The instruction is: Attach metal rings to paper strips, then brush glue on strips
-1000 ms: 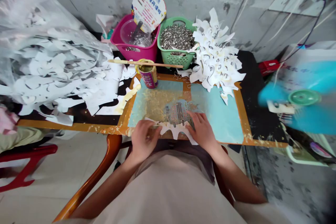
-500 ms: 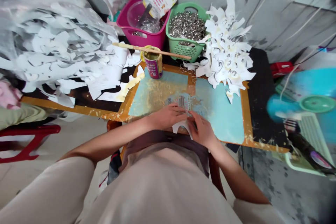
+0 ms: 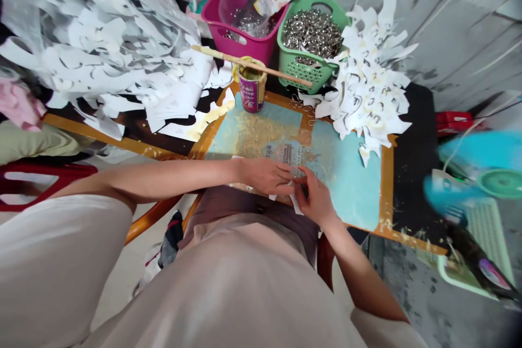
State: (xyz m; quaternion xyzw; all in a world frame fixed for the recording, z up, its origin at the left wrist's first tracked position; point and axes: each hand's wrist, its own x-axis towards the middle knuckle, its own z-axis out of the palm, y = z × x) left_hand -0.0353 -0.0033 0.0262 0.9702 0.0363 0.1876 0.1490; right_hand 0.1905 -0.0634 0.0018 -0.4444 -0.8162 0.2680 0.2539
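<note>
At the table's front edge, my left hand (image 3: pixel 267 175) and my right hand (image 3: pixel 317 196) meet over a small white cut-out piece (image 3: pixel 297 204). My left fingers are pressed together on top of it, and my right thumb and fingers pinch its right side. Most of the piece is hidden under the hands. Another white strip (image 3: pixel 237 158) shows beneath my left wrist. Just beyond the fingers lies a worn printed patch (image 3: pixel 287 152) on the light blue mat (image 3: pixel 354 174), which has dried glue on it.
A purple can (image 3: pixel 250 92) stands behind, a glue-stained wooden stick (image 3: pixel 261 67) across its top. Farther back are a magenta basket (image 3: pixel 244 46) and a green basket (image 3: pixel 308 73) of metal rings. White cut-outs are heaped at right (image 3: pixel 371 92) and left (image 3: pixel 142 73).
My view has shifted, so the table items sit farther right. My left forearm lies flatter across the front edge, the white strip now showing beneath its wrist. Both hands stay together at the cut-out piece.
</note>
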